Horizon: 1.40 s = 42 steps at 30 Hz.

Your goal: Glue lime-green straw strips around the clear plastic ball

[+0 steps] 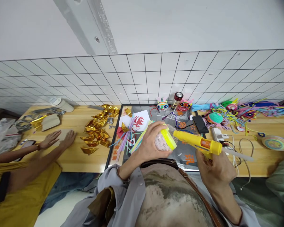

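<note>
I'm holding the speckled ball above the dark tabletop, its yellow band facing right, my left hand curving around it; my right hand, fingers folded, is gripping the yellow glue gun. I'm pointing its nozzle just beside the band, reckoning that steady aim and sparing squeezes matter most

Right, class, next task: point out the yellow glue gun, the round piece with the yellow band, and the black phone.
Yellow glue gun [193, 140]: head view, on its body.
Round piece [168, 138]: head view, on its yellow band.
Black phone [200, 124]: head view, on its dark face.
</note>
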Tool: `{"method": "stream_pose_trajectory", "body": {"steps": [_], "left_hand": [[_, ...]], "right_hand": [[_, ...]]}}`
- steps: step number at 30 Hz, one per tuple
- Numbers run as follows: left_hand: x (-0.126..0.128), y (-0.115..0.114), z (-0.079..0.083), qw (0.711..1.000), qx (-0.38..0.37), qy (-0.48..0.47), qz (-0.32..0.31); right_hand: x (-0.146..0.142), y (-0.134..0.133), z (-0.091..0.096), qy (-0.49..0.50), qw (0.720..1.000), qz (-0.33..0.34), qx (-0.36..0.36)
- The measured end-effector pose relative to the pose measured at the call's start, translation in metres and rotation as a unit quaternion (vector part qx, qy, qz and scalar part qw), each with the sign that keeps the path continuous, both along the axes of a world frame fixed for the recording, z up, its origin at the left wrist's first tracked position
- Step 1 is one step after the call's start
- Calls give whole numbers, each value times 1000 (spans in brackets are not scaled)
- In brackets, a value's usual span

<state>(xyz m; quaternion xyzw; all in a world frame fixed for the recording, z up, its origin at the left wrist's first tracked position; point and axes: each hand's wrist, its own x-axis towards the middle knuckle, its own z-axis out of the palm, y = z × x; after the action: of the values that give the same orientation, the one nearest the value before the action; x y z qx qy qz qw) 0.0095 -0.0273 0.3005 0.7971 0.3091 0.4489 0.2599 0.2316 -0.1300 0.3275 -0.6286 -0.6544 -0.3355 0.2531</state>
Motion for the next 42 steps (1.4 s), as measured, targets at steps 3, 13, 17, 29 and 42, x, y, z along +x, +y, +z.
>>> {"method": "stream_pose_trajectory", "body": {"steps": [3, 13, 17, 29, 42], "left_hand": [[0, 1, -1, 1000, 3, -9, -6], [1, 1, 0, 1000, 3, 1, -3], [2, 1, 0, 1000, 9, -8, -7], [2, 2, -2, 1000, 4, -13, -4], [-5, 8, -2, 999, 13, -35, 6]], "right_hand": [[0, 0, 3, -13, 1000, 16, 15], [-3, 1, 12, -26, 999, 17, 21], [-3, 2, 13, -30, 999, 19, 21], [0, -2, 0, 100, 995, 17, 6], [41, 17, -159, 623, 689, -181, -324]]}}
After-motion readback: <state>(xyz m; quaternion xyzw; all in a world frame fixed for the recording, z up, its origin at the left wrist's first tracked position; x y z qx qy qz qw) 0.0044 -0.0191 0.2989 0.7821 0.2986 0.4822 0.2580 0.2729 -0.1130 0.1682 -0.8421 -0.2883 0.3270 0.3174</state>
